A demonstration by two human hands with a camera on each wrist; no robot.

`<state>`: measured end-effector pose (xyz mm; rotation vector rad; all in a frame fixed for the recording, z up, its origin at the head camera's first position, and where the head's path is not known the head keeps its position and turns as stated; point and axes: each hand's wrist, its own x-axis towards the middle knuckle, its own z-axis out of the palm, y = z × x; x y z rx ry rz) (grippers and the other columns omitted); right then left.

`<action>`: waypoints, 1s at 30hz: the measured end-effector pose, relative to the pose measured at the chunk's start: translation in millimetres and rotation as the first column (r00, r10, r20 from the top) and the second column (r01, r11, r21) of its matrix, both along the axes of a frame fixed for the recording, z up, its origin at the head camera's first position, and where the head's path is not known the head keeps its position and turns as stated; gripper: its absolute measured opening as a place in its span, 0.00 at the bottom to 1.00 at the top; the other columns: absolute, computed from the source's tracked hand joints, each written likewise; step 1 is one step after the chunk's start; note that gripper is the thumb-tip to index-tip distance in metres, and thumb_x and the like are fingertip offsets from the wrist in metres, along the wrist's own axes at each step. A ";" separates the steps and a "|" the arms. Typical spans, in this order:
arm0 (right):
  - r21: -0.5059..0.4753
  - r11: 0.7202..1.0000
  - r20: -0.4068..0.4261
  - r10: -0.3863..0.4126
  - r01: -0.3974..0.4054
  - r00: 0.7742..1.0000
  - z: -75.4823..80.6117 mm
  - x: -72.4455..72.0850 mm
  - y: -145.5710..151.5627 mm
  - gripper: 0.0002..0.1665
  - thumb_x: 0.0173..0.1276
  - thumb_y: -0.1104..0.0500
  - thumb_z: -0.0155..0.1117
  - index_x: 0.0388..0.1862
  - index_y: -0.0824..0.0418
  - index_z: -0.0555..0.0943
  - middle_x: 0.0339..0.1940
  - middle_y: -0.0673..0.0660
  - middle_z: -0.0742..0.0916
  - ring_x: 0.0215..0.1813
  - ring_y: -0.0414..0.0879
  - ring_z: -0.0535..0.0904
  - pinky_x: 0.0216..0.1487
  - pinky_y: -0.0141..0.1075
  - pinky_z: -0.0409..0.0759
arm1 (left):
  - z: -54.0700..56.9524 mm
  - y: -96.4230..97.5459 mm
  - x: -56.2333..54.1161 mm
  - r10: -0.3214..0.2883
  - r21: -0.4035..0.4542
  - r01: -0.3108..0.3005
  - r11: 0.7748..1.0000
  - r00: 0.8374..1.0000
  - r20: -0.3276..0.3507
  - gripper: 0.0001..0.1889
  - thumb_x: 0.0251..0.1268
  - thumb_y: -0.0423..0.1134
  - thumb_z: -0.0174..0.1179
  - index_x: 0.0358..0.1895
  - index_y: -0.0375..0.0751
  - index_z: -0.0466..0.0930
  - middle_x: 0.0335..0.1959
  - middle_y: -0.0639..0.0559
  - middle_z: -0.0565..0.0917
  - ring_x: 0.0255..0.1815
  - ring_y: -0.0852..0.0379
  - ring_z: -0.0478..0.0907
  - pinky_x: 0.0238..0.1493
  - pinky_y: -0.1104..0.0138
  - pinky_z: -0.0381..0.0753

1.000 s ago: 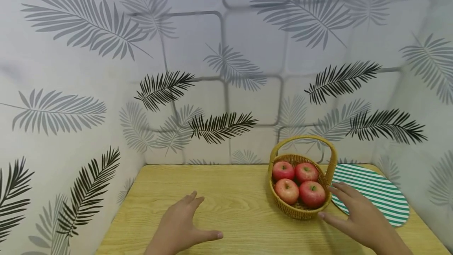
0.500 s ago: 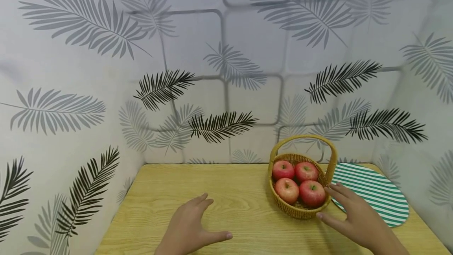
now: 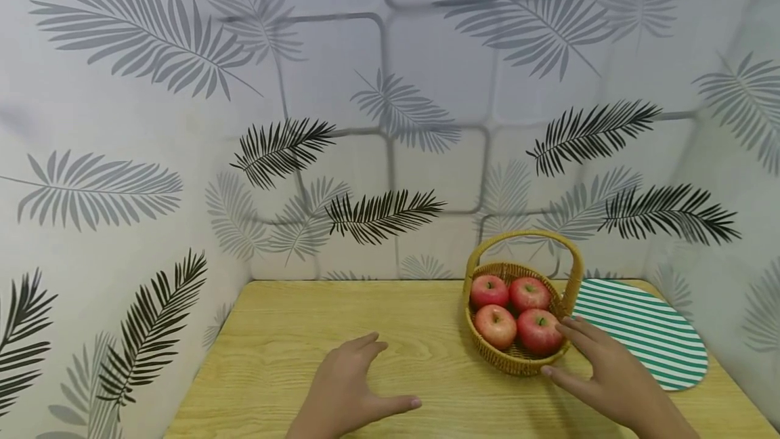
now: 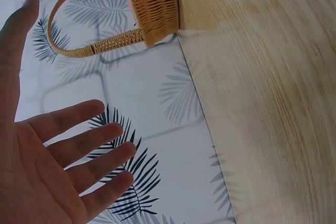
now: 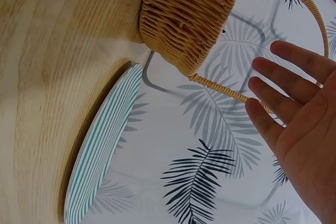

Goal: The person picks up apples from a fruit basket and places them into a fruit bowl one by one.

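A wicker basket (image 3: 518,366) with an arched handle (image 3: 525,234) holds several red apples (image 3: 539,332) toward the back right of the table. My right hand (image 3: 615,374) hovers by the basket's right front side, fingers spread and thumb apart. In the right wrist view a gap shows between those fingers (image 5: 283,80) and the woven wall. Left of the basket, above the wood, my left hand (image 3: 347,391) is spread with its thumb pointing toward the basket. The left wrist view shows its bare palm (image 4: 42,177) with nothing in it.
A green-and-white striped oval mat (image 3: 646,330) lies to the right of the basket, partly behind my right hand. The wooden table (image 3: 292,330) meets a leaf-patterned wall covering (image 3: 426,175) at the back and sides.
My left hand has moved rightward toward the basket. My right hand has shifted slightly left, closer to the basket's side. The basket and apples have stayed in place.
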<state>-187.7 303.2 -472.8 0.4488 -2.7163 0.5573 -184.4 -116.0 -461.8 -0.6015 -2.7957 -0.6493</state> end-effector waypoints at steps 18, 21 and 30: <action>0.002 0.999 -0.026 -0.039 0.039 0.999 -8.6 -3.4 0.2 0.43 0.62 0.33 0.69 0.62 0.66 0.80 0.63 0.67 0.81 0.64 0.67 0.75 0.57 0.66 0.76 | -7.8 36.3 -5.3 -0.070 0.043 0.072 0.997 0.997 -0.044 0.48 0.43 0.85 0.56 0.57 0.49 0.83 0.62 0.49 0.82 0.63 0.46 0.79 0.60 0.47 0.80; 0.000 0.999 0.002 -0.048 0.048 0.999 -9.1 -4.1 0.8 0.43 0.64 0.33 0.67 0.62 0.67 0.79 0.64 0.68 0.80 0.64 0.69 0.75 0.57 0.67 0.76 | -10.2 42.7 -6.4 -0.081 0.051 0.085 0.995 0.994 -0.067 0.47 0.44 0.85 0.56 0.56 0.49 0.84 0.63 0.49 0.81 0.65 0.46 0.77 0.62 0.47 0.79; -0.003 0.997 0.082 -0.075 0.076 0.994 -12.3 -5.6 0.9 0.46 0.66 0.31 0.64 0.64 0.69 0.77 0.68 0.70 0.77 0.66 0.71 0.73 0.57 0.69 0.75 | -15.4 62.1 -9.7 -0.112 0.073 0.117 0.990 0.991 -0.068 0.47 0.45 0.84 0.56 0.55 0.48 0.84 0.63 0.50 0.81 0.67 0.48 0.76 0.63 0.50 0.79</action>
